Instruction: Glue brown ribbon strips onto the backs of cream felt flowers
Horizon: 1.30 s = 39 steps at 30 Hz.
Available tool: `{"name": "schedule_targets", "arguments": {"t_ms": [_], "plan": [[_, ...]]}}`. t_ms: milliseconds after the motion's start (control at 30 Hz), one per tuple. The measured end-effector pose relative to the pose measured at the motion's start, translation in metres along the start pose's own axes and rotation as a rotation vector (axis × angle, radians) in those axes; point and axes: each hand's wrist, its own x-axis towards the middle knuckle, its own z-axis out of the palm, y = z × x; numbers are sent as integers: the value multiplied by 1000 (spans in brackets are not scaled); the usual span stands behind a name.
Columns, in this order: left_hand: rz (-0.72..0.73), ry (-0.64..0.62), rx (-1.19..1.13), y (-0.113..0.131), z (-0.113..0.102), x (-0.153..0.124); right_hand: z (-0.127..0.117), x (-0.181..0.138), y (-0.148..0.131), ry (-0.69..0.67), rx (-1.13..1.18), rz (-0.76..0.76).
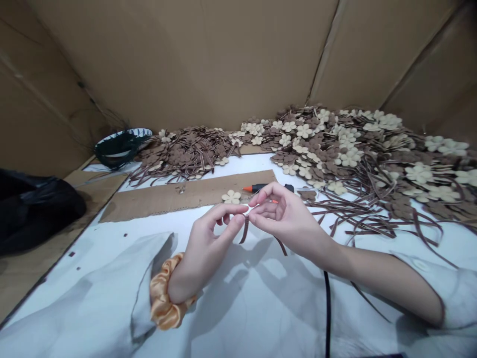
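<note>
My left hand (212,231) pinches a thin brown ribbon (244,231) between thumb and forefinger; a short end hangs below the fingertips. Close beside it, my right hand (281,214) pinches the same strip or one joined to it, and another brown end dangles under that palm. How the ribbon runs between the fingertips is too small to make out. Just beyond the fingers lies a cream felt-like flower (231,197) on a cardboard strip (149,203). Behind my right hand rests a black tool with an orange tip (257,188), partly covered by the fingers.
Brown and cream flowers (346,149) are heaped at the back right, with loose brown ribbons (350,211) before them. Another pile (186,149) sits at the back centre-left. A bowl of dark thread (121,148), a black bag (35,211) and a black cable (327,313) are around. Cardboard walls (194,59) enclose the table.
</note>
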Motion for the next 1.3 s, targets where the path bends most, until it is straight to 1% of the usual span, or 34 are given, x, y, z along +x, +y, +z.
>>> {"name": "schedule_targets", "arguments": {"t_ms": [167, 333, 400, 467, 533, 633, 700, 733, 800, 867, 1000, 1133, 1233, 1300], "plan": [[140, 50, 81, -2, 2, -2, 1, -2, 0, 16, -26, 35], [398, 142, 196, -7, 1, 0, 2, -2, 1, -5, 7, 23], [424, 173, 233, -8, 0, 2, 2, -1, 2, -3, 25, 15], [358, 163, 223, -7, -1, 3, 2, 0, 3, -12, 15, 27], [226, 118, 158, -4, -2, 3, 1, 1, 2, -40, -39, 43], [-16, 22, -6, 2, -1, 3, 0, 2, -2, -109, -168, 92], [-131, -43, -126, 4, -1, 3, -1, 2, -4, -133, -231, 152], [-165, -71, -184, 5, -1, 3, -1, 2, -5, -136, -247, 177], [-195, -120, -279, 5, -1, 2, -2, 2, -7, -137, -254, 193], [-202, -144, -321, 5, -1, 2, -2, 2, -7, -136, -241, 178], [-213, -113, -316, 7, -2, 1, -2, 1, -8, -157, -218, 170], [-250, -114, -342, 8, -2, 0, 0, -2, -10, -198, -203, 183], [-274, -112, -349, 8, -1, 1, 0, -2, -10, -201, -196, 197], [-292, -98, -339, 8, -2, 2, -1, -1, -10, -189, -208, 180]]}}
